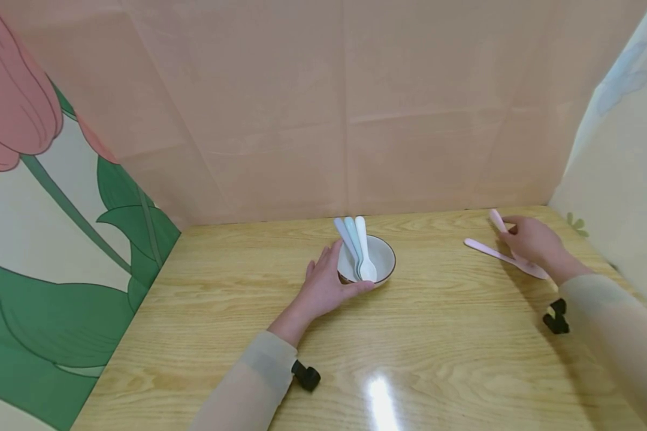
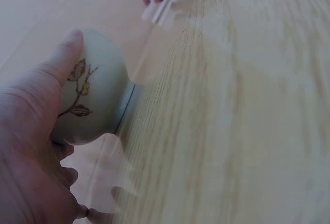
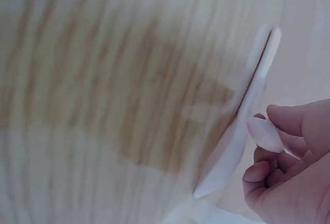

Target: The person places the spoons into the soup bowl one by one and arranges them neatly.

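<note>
A small white bowl [image 1: 384, 258] with a dark rim stands on the table. My left hand [image 1: 323, 288] grips its left side, the thumb along the near wall. Its outer wall [image 2: 100, 100] carries a brown leafy branch in the left wrist view. Leaning inside are a lavender spoon [image 1: 341, 228], a mint spoon [image 1: 351, 229] and a white spoon [image 1: 368, 270], handles up. At the far right, my right hand [image 1: 537, 244] pinches a pink spoon [image 1: 496, 219] above the table. Below that hand, another pink spoon [image 3: 229, 152] lies on the wood, partly covered in the head view.
The wooden table [image 1: 194, 335] ends at a plain pinkish backdrop [image 1: 280, 120]. A flower-printed panel [image 1: 75, 239] borders the left, and a pale printed panel [image 1: 625, 197] borders the right. Black wrist mounts [image 1: 306, 376] sit at both sleeves.
</note>
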